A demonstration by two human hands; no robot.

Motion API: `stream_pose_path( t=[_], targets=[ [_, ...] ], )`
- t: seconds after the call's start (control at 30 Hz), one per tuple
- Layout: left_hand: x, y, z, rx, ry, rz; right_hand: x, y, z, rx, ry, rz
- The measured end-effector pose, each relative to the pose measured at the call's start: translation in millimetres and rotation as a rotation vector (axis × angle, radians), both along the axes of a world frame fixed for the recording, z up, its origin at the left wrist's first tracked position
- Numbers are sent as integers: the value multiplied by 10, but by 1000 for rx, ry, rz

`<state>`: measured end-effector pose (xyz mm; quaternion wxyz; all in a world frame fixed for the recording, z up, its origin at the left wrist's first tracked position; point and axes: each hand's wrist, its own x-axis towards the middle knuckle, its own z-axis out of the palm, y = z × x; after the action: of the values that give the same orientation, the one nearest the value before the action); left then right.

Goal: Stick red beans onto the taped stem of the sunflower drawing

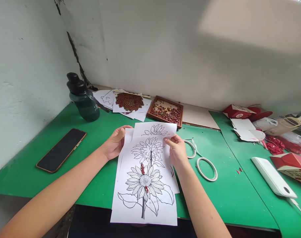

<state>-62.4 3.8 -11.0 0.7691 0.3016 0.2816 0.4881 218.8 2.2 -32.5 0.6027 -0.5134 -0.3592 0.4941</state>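
Several white sheets with sunflower line drawings (155, 198) lie overlapped in front of me, tilted up and reaching past the table's front edge. On the front drawing, small red beans (142, 169) cover one upper petal, and a few more sit just below the flower's centre. Behind it, a curled back sheet (150, 129) shows the top of another flower. My left hand (117, 142) is closed on the upper left edge of the sheets, thumb on top. My right hand (177, 148) pinches their upper right edge between thumb and fingers.
A wooden tray of mixed beans (165, 112) stands at the back beside a bean-covered sheet (129, 101). A dark water bottle (84, 99) and a phone (61, 150) are on the left. White rings (206, 169), a power bank (274, 177) and red boxes (292, 165) lie on the right.
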Motion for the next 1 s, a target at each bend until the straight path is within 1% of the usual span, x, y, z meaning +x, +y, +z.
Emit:
stream_pose_path(
  t=[0.1, 0.27, 0.37, 0.5, 0.77, 1.0],
  targets=[
    [15, -16, 21, -51, -67, -41, 4, 8, 3, -6, 0, 5],
    [41, -15, -3, -37, -78, -87, 16, 31, 18, -31, 45, -17],
    [35, -10, -33, -25, -75, -94, 22, 36, 22, -35, 70, -24],
    [15, -3, -51, 7, -98, -100, 28, 32, 10, -26, 80, -28],
    [16, 3, -53, 119, -97, -188, 39, 30, -10, -41, 86, -26],
    [9, 10, -64, 145, -73, -204, 33, 34, 1, -45, 74, -42]
  ],
)
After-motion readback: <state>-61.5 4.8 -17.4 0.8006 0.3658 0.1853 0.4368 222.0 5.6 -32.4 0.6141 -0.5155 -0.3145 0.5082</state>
